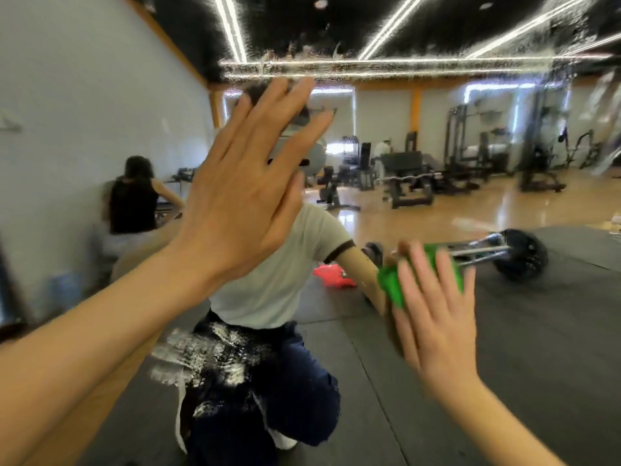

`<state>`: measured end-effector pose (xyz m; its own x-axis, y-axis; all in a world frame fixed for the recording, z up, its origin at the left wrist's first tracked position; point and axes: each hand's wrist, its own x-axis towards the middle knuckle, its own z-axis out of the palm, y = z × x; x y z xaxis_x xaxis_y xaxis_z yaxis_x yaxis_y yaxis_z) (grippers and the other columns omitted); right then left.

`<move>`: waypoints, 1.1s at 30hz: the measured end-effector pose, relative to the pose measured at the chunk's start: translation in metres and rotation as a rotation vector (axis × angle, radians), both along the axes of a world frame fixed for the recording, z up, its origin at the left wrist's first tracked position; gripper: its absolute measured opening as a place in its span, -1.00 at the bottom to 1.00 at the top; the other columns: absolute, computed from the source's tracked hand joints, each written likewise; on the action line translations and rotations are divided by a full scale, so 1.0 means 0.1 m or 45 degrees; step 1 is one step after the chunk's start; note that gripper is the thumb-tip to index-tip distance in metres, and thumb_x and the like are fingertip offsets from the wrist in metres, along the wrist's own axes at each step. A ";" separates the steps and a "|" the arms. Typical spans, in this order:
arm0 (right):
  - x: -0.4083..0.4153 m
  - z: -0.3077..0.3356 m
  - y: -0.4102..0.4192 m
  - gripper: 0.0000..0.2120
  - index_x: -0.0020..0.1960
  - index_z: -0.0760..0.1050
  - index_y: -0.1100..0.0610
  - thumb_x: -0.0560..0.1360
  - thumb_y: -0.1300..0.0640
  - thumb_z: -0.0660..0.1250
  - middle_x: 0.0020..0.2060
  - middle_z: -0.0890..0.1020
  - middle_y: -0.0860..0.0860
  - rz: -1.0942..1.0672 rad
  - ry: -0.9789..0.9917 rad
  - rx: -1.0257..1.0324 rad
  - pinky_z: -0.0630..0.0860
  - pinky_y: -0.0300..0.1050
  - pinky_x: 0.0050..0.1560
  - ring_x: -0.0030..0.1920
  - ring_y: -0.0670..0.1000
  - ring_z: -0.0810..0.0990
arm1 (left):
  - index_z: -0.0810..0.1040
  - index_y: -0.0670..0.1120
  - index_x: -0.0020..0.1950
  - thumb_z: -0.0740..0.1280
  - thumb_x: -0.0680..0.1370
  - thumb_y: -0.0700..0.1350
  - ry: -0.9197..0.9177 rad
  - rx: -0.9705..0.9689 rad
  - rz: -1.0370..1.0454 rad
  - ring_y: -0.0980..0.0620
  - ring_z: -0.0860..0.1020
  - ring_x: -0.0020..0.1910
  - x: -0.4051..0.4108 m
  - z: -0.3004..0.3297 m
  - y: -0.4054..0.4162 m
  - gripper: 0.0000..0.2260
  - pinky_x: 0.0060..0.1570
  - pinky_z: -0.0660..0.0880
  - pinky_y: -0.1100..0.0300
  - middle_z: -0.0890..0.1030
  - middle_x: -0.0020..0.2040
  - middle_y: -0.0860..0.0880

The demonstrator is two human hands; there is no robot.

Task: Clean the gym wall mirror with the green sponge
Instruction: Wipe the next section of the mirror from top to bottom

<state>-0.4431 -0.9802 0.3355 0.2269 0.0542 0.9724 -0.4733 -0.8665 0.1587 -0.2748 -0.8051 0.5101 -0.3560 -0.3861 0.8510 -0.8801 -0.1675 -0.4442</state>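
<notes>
Where right hand (437,317) presses: green sponge (391,285)

Left hand (242,193) flat on mirror (437,136), fingers (289,105) spread; right hand (433,317) presses green sponge (391,284) beneath its fingers (418,274).

A gym: weight machines (470,142), barbell (504,253), rubber mats (537,348), wall mirror (437,45).

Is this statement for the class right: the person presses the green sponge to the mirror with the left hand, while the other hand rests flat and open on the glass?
Not quite: the head view shows the right hand pressing the green sponge to the mirror. The left hand is the one resting flat and open on the glass.
</notes>
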 end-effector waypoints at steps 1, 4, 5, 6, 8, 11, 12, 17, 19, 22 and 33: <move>-0.07 -0.34 -0.02 -0.50 0.64 0.01 0.07 0.73 0.02 -0.03 0.64 -0.01 0.01 -0.041 0.079 -0.015 -0.17 0.16 0.59 0.63 0.09 -0.06 | 0.32 -0.18 0.57 0.15 0.66 -0.18 0.016 0.024 0.026 -0.19 0.12 0.61 0.06 -0.15 0.12 -0.55 0.60 -0.08 0.03 0.22 0.60 -0.22; -0.16 -0.63 -0.02 -0.49 0.65 -0.03 0.02 0.73 0.02 -0.01 0.64 -0.02 -0.03 -0.099 0.174 -0.076 -0.14 0.14 0.60 0.63 0.06 -0.04 | 0.33 -0.13 0.58 0.11 0.65 -0.12 -0.020 0.074 0.154 -0.19 0.14 0.59 0.26 -0.48 0.40 -0.53 0.60 -0.12 0.03 0.22 0.60 -0.22; -0.12 -0.46 0.00 -0.48 0.65 -0.03 0.02 0.73 0.02 -0.01 0.64 -0.02 -0.04 -0.088 0.165 -0.093 -0.15 0.14 0.60 0.63 0.06 -0.04 | 0.32 -0.11 0.58 0.10 0.65 -0.11 -0.036 0.085 0.192 -0.20 0.15 0.59 0.32 -0.52 0.43 -0.53 0.60 -0.11 0.01 0.22 0.60 -0.22; -0.05 -0.19 0.05 -0.48 0.65 -0.02 0.04 0.73 0.03 -0.01 0.64 -0.03 -0.04 -0.057 0.129 -0.100 -0.16 0.13 0.60 0.63 0.06 -0.05 | 0.30 -0.08 0.58 0.10 0.65 -0.10 -0.046 0.084 0.220 -0.21 0.16 0.58 0.36 -0.55 0.43 -0.53 0.59 -0.11 -0.01 0.22 0.60 -0.23; 0.13 0.51 0.17 -0.50 0.63 0.02 0.11 0.73 0.04 -0.03 0.64 0.02 -0.01 0.022 -0.019 -0.088 -0.21 0.10 0.59 0.62 0.07 -0.06 | 0.28 -0.06 0.58 0.10 0.65 -0.09 -0.062 0.052 0.244 -0.21 0.17 0.57 0.40 -0.55 0.40 -0.53 0.58 -0.09 -0.02 0.24 0.59 -0.23; 0.40 1.31 0.31 -0.53 0.59 0.17 0.19 0.71 0.09 0.05 0.58 0.23 0.13 0.162 -0.319 0.067 -0.25 0.07 0.58 0.59 0.16 0.05 | 0.27 -0.05 0.58 0.09 0.66 -0.07 -0.077 0.029 0.236 -0.19 0.16 0.58 0.42 -0.56 0.38 -0.54 0.59 -0.08 -0.02 0.24 0.59 -0.21; 0.45 1.34 0.33 -0.53 0.58 0.19 0.20 0.70 0.11 0.06 0.57 0.25 0.15 0.182 -0.381 0.084 -0.24 0.08 0.57 0.59 0.16 0.06 | 0.26 -0.04 0.58 0.08 0.67 -0.07 -0.076 0.022 0.237 -0.19 0.15 0.58 0.43 -0.56 0.38 -0.55 0.58 -0.07 -0.02 0.24 0.59 -0.20; 0.47 -0.21 0.39 -0.52 0.62 0.09 0.07 0.72 0.05 -0.01 0.64 0.01 -0.03 0.004 -0.081 -0.008 -0.17 0.15 0.59 0.63 0.06 -0.05 | 0.25 -0.02 0.58 0.06 0.69 -0.06 -0.084 0.010 0.235 -0.17 0.15 0.59 0.43 -0.58 0.37 -0.56 0.58 -0.06 0.00 0.23 0.59 -0.20; 0.36 -0.65 0.40 -0.49 0.64 0.04 0.07 0.71 0.06 0.00 0.64 0.00 -0.04 -0.064 0.064 -0.089 -0.13 0.13 0.60 0.63 0.05 -0.02 | 0.24 -0.02 0.59 0.06 0.69 -0.07 -0.079 0.008 0.238 -0.17 0.14 0.59 0.45 -0.59 0.36 -0.56 0.57 -0.06 -0.01 0.24 0.59 -0.20; 0.34 -0.14 0.38 -0.53 0.62 0.09 0.08 0.73 0.05 -0.02 0.64 0.01 -0.01 -0.024 0.107 -0.168 -0.16 0.12 0.60 0.63 0.04 -0.05 | 0.22 -0.03 0.60 0.07 0.69 -0.07 -0.086 0.005 0.244 -0.19 0.14 0.59 0.44 -0.61 0.36 -0.56 0.58 -0.06 -0.04 0.23 0.59 -0.21; 0.64 0.03 0.68 -0.48 0.64 0.01 0.13 0.73 0.03 -0.01 0.64 0.01 0.02 0.092 0.003 -0.034 -0.21 0.14 0.59 0.63 0.07 -0.07 | 0.25 -0.05 0.60 0.07 0.70 -0.08 -0.087 0.019 0.259 -0.18 0.13 0.60 0.44 -0.60 0.39 -0.55 0.59 -0.09 -0.03 0.20 0.61 -0.19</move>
